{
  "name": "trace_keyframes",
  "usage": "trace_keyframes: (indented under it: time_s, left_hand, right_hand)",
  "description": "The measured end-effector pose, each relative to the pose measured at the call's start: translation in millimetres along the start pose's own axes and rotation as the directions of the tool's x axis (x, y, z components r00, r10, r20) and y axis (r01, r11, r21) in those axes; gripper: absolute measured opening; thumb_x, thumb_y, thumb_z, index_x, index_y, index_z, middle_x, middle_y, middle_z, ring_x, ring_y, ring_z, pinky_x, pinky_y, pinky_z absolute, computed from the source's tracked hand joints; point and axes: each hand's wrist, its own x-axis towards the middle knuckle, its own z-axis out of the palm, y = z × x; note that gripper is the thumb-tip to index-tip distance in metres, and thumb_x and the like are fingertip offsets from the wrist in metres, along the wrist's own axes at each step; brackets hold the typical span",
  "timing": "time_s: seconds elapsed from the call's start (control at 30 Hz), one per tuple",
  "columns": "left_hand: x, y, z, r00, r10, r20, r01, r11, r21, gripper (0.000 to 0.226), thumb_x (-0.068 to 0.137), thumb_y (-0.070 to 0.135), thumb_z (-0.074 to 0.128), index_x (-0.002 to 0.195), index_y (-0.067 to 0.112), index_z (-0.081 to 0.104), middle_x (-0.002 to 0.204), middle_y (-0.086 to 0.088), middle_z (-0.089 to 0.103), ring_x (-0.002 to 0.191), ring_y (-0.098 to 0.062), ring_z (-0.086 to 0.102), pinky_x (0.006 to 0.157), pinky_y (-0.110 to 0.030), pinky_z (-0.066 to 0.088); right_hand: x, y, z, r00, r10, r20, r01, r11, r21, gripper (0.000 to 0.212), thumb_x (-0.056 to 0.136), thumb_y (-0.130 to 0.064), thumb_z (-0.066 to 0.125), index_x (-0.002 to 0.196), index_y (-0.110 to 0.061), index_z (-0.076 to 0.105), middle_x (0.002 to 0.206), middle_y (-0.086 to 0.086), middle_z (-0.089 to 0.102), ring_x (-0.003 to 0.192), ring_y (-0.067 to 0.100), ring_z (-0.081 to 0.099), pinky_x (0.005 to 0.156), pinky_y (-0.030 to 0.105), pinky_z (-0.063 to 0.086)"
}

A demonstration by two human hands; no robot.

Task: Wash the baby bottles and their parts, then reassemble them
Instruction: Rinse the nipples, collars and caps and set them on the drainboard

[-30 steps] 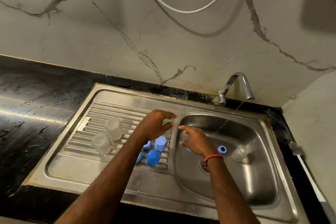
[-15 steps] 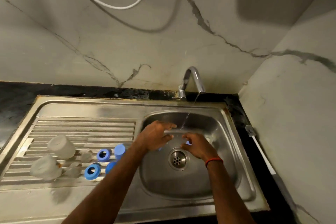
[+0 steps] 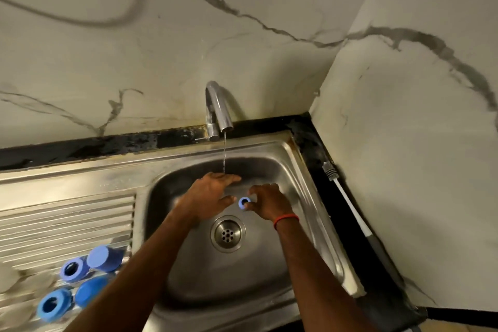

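Pinching a small blue ring-shaped plastic bottle collar (image 3: pixel 244 203) in the right hand (image 3: pixel 269 201), thumb below and curled fingers above, over the stainless steel sink basin (image 3: pixel 269 264), just beyond the round metal drain strainer (image 3: pixel 228 234). Holding the left hand (image 3: pixel 210 197) flat beside it, fingers stretched out and gripping nothing, thumb tip close to the collar; contact between the two not discernible. Running in a thin stream of water (image 3: pixel 224 153) from the curved chrome tap (image 3: pixel 217 110) and landing at the left fingertips. Wearing a red wristband (image 3: pixel 286 219) on the right wrist.

Lying on the ribbed steel drainboard (image 3: pixel 67 224), lower left, well apart from both hands: two open blue rings (image 3: pixel 72 269) (image 3: pixel 52 304) and two closed blue caps (image 3: pixel 103 258) (image 3: pixel 90 294), clustered together. Showing as blurred pale pieces (image 3: pixel 16 280) at the far left edge, too smeared to identify.

Resting on the black countertop (image 3: pixel 318 143) right of the basin, along the marbled wall: a white-handled brush (image 3: pixel 347 197).
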Motion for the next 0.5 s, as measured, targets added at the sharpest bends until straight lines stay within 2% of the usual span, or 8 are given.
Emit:
trace_keyframes:
  time_s: [0.07,0.17,0.27,0.37,0.5]
  left_hand:
    - [9.5,1.9,4.9,1.0,-0.008,0.016,0.009,1.0,-0.013,0.059,0.098,0.042,0.06,0.153,0.033,0.038,0.154,0.002,0.044,0.142,-0.019,0.037,0.115,-0.036,0.031]
    - [20.0,-1.4,12.1,0.999,-0.027,0.045,0.028,0.999,-0.027,0.06,0.097,0.043,0.061,0.152,0.034,0.037,0.154,0.003,0.044,0.142,-0.018,0.037,0.116,-0.037,0.032]
    - [24.4,-5.0,15.0,0.997,-0.046,0.063,0.047,0.999,-0.018,0.061,0.097,0.044,0.06,0.153,0.034,0.037,0.155,0.002,0.044,0.142,-0.019,0.037,0.116,-0.038,0.032]
    - [26.4,-9.3,15.9,0.994,-0.075,0.074,0.076,0.997,-0.001,0.061,0.098,0.043,0.061,0.153,0.033,0.037,0.154,0.001,0.045,0.142,-0.02,0.039,0.115,-0.037,0.033]
    - [25.1,-13.8,15.6,0.994,-0.09,0.061,0.09,0.996,0.014,0.059,0.099,0.041,0.06,0.152,0.031,0.038,0.154,-0.001,0.045,0.142,-0.02,0.04,0.115,-0.035,0.032]
  right_hand:
    - [11.1,8.7,3.4,0.999,0.03,0.02,-0.029,0.998,-0.052,0.043,0.085,-0.048,0.068,0.121,-0.025,0.065,0.125,0.004,0.063,0.121,0.03,0.049,0.089,0.037,0.047]
    - [25.4,19.3,9.8,0.996,0.067,0.053,-0.058,0.988,-0.144,0.052,0.085,-0.049,0.068,0.131,-0.027,0.058,0.135,0.006,0.056,0.127,0.031,0.043,0.094,0.04,0.047]
    - [33.0,28.7,18.9,0.987,0.104,0.124,-0.079,0.979,-0.187,0.046,0.09,-0.035,0.065,0.134,-0.028,0.054,0.14,0.005,0.051,0.132,0.034,0.038,0.1,0.045,0.045]
    - [36.1,36.6,26.2,0.989,0.109,0.099,-0.093,0.983,-0.16,0.037,0.095,-0.012,0.054,0.131,-0.023,0.057,0.137,0.006,0.054,0.132,0.032,0.04,0.102,0.043,0.046]
    - [34.8,31.7,17.6,0.994,0.102,-0.038,-0.105,0.993,-0.059,0.028,0.094,-0.009,0.057,0.121,-0.016,0.063,0.125,0.01,0.062,0.119,0.029,0.055,0.092,0.041,0.053]
